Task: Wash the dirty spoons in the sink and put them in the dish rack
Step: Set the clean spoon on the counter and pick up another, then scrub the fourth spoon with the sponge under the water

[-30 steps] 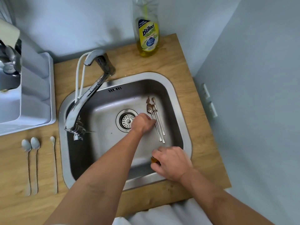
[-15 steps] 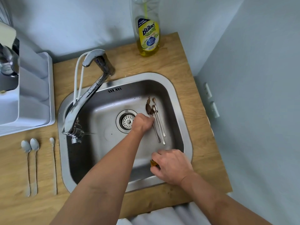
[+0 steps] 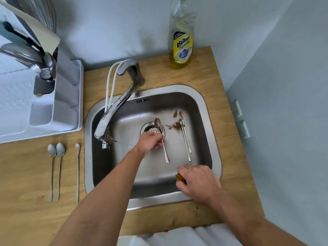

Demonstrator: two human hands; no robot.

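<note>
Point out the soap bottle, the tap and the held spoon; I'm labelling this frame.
soap bottle point(image 3: 181, 48): head view, on its yellow label.
tap point(image 3: 118, 107): head view, middle of its spout.
held spoon point(image 3: 157, 123): head view, on its bowl, above the left hand point(image 3: 150, 142).

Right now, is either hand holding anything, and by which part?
The left hand pinches a spoon around mid-handle. The right hand grips a small yellow-brown thing, mostly hidden; what it is cannot be told.
</note>
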